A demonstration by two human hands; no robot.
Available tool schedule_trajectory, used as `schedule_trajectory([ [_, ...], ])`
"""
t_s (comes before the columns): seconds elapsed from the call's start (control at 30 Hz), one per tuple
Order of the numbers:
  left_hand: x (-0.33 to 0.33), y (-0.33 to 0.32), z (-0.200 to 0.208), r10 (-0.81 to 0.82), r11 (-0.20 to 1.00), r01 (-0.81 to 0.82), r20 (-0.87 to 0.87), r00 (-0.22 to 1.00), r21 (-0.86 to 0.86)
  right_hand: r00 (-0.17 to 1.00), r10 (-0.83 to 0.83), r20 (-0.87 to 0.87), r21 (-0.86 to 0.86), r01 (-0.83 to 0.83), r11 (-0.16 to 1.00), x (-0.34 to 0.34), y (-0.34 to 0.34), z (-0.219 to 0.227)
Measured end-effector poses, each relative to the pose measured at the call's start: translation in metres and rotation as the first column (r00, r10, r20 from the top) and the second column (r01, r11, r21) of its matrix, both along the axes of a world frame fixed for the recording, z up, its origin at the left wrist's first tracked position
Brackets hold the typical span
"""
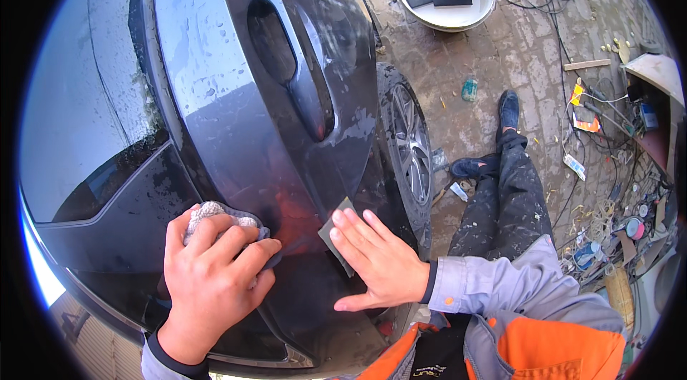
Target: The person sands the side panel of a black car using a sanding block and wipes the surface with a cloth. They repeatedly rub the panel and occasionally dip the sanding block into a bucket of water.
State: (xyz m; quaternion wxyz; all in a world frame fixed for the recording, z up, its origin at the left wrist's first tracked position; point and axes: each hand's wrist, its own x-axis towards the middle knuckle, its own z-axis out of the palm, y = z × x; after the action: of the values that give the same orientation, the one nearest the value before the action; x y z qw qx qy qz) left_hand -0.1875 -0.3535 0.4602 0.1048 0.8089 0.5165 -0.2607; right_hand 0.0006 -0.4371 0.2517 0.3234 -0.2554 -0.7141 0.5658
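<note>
My left hand (220,265) is closed around a bunched grey-and-white rag (207,212) against the dark grey car's rear side, beside the window. My right hand (379,258) lies flat, fingers stretched, over a thin dark grey-green sheet of sandpaper (328,237) on the car's body panel (290,172). Part of the sheet is hidden under the fingers. Ahead of both hands is the car's door handle (304,79). Water drops and wet patches show on the paintwork.
A round white basin (445,22) with dark flat pads stands on the brick paving. The car's wheel (409,144) is right of the panel. Cables (558,36) and scattered clutter (630,230) lie on the right. My legs (501,187) stretch beside the wheel.
</note>
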Motion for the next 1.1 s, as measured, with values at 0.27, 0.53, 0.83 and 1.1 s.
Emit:
schedule_trajectory([
  [0.27, 0.000, -0.001, 0.000, 0.007, 1.000, -0.007, 0.002, 1.000, 0.000, 0.999, 0.020, 0.037, -0.074, -0.018, 0.997, -0.002, 0.006, -0.001],
  [0.53, 0.002, 0.001, 0.000, 0.002, 1.000, -0.002, -0.018, 1.000, -0.007, 0.994, 0.033, 0.106, -0.040, -0.028, 0.999, -0.002, 0.007, -0.003],
  [0.83, 0.003, 0.002, 0.001, 0.000, 1.000, 0.000, -0.023, 1.000, -0.014, 1.000, 0.010, -0.003, -0.060, -0.010, 0.998, 0.004, -0.001, 0.005],
  [1.1, 0.003, 0.002, 0.000, -0.002, 1.000, 0.002, -0.020, 1.000, -0.008, 1.000, -0.008, 0.005, -0.084, 0.008, 0.996, -0.006, -0.002, -0.004],
])
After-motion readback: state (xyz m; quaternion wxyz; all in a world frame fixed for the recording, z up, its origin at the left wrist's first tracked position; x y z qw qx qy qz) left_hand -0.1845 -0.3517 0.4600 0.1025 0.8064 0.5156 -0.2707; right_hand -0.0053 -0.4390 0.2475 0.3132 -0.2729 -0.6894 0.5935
